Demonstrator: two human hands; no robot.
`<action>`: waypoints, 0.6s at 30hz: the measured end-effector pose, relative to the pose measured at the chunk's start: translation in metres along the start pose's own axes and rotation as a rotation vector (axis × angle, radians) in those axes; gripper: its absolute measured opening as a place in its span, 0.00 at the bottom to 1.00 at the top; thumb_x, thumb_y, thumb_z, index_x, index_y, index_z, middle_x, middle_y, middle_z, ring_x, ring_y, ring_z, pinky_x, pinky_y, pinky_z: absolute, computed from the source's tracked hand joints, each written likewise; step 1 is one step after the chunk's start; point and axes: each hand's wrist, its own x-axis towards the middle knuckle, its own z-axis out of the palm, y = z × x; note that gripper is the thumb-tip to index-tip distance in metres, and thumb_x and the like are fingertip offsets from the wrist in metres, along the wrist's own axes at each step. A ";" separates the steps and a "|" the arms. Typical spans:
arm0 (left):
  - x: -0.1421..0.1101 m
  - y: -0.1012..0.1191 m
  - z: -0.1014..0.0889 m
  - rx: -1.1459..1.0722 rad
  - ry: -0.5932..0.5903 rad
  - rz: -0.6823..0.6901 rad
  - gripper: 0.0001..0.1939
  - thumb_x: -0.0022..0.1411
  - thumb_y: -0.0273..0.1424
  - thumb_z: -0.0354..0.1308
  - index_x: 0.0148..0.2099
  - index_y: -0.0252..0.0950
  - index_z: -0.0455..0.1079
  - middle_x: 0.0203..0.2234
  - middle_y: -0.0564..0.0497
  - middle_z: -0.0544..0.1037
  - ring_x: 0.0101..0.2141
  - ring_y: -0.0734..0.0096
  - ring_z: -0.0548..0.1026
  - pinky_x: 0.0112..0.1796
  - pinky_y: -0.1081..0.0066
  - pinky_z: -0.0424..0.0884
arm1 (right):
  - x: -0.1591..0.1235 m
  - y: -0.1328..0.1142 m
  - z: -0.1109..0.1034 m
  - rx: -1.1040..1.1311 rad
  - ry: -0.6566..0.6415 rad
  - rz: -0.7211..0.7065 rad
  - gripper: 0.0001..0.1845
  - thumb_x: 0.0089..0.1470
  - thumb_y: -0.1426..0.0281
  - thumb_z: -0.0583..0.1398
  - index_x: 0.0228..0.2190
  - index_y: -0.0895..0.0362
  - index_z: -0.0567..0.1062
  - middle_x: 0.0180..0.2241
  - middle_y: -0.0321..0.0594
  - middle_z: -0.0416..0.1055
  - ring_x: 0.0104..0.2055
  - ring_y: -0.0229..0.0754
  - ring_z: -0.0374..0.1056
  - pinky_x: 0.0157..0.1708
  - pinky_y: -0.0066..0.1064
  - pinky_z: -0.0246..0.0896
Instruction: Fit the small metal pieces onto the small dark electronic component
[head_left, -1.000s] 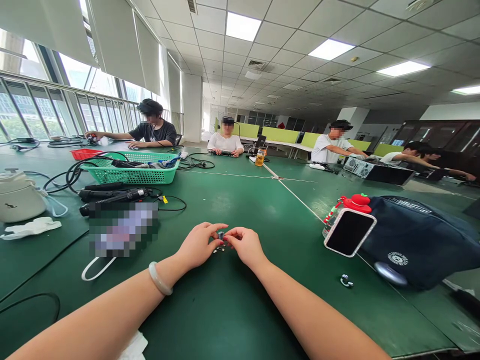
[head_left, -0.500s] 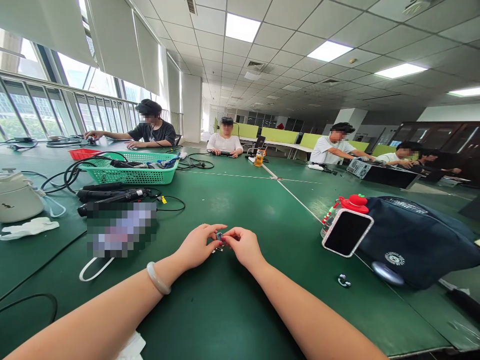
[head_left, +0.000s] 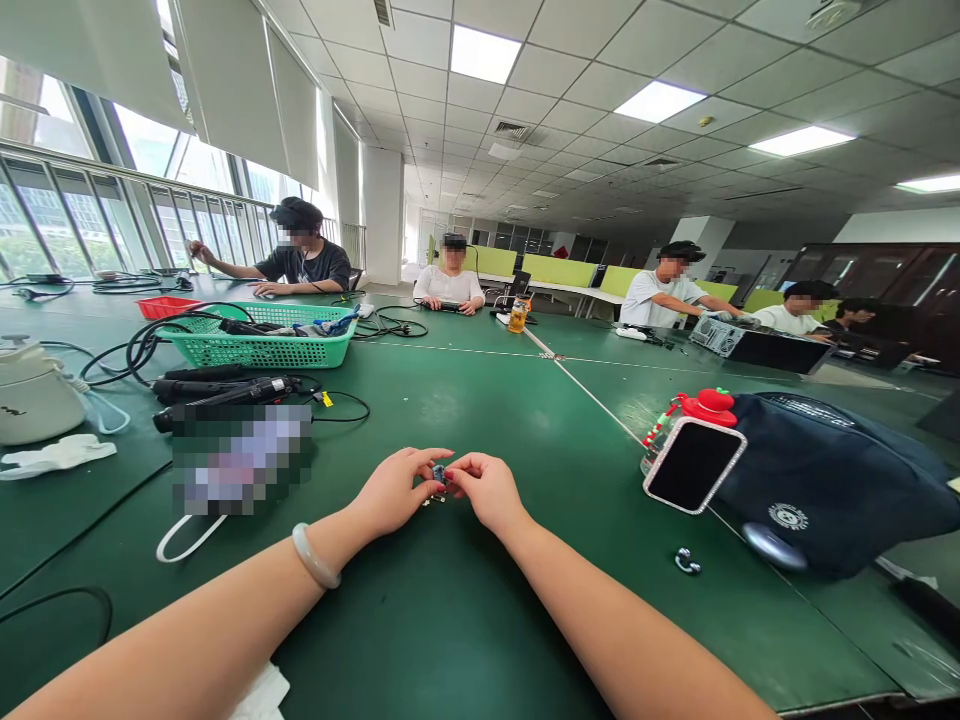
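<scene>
Between my fingertips is a small blue part, too small to name its kind. My left hand pinches it from the left, with thumb and forefinger around its edge. From the other side, my right hand touches it with thumb and forefinger pressed together. A few tiny light-coloured pieces show just below the fingers; whether they lie on the table or hang from the part I cannot tell. The green tabletop lies beneath both hands.
To the left are a green basket of cables, black tool-like rods and a white pot-like container. At right stand a phone and a dark blue bag, with an earphone-like piece nearby. Several people sit farther off.
My hands stay in nearly the same place around the blue part, with only slight finger movement. The person at far left has raised a hand from the table.
</scene>
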 end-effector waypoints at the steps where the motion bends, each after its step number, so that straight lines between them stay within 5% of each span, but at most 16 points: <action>1: 0.000 0.000 0.000 -0.002 -0.006 0.003 0.20 0.55 0.34 0.53 0.52 0.44 0.65 0.24 0.55 0.74 0.39 0.66 0.70 0.42 0.68 0.64 | 0.000 0.000 0.000 -0.007 0.001 0.001 0.10 0.38 0.64 0.61 0.21 0.59 0.72 0.20 0.36 0.71 0.23 0.37 0.66 0.26 0.28 0.63; 11: -0.002 0.003 -0.002 -0.001 -0.041 0.032 0.21 0.55 0.32 0.53 0.53 0.44 0.64 0.26 0.53 0.75 0.41 0.65 0.70 0.44 0.65 0.63 | -0.003 0.005 0.000 -0.138 -0.019 -0.102 0.08 0.43 0.66 0.59 0.23 0.58 0.72 0.22 0.36 0.72 0.26 0.37 0.67 0.28 0.27 0.62; 18: -0.004 0.000 -0.001 -0.073 -0.028 0.008 0.20 0.54 0.31 0.53 0.51 0.44 0.65 0.36 0.50 0.73 0.37 0.68 0.73 0.43 0.66 0.65 | -0.007 -0.001 -0.001 -0.287 -0.048 -0.170 0.08 0.47 0.66 0.57 0.26 0.57 0.74 0.26 0.36 0.73 0.28 0.36 0.66 0.30 0.27 0.60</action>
